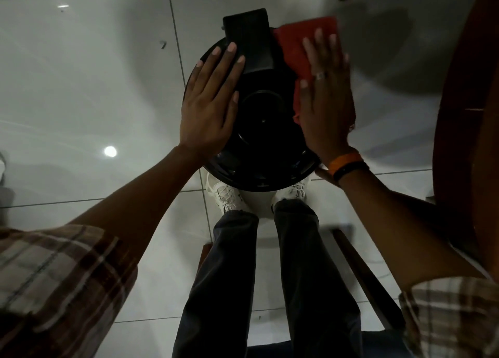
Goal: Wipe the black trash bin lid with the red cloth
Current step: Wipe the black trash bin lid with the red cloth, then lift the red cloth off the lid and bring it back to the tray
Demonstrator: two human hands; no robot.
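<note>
Bin lid: the black trash bin lid [266, 130] is round and glossy, seen from straight above, standing on the floor just ahead of the person's feet; a raised black rectangular part [248, 41] sits at its far edge.
Cloth: the red cloth [299, 49] lies spread over the lid's far-right rim, partly hanging past the edge.
Right hand: the right hand [325, 95] lies flat, palm down, on the red cloth, fingers spread and extended; its grip is apart, pressing on the cloth instead of clutching it. A ring shows on one finger, and an orange band [345, 161] and a dark band sit on the wrist.
Left hand: the left hand [209, 106] rests flat on the lid's left side, fingers straight and apart, fingertips touching the raised rectangular part; its grip holds nothing.
Floor: the pale glossy floor tiles [94, 87] reflect ceiling lights.
Person: white laced shoes [229, 195], dark trousers, plaid sleeves.
Right edge: a dark brown wooden piece of furniture [464, 114] stands near the bin.
</note>
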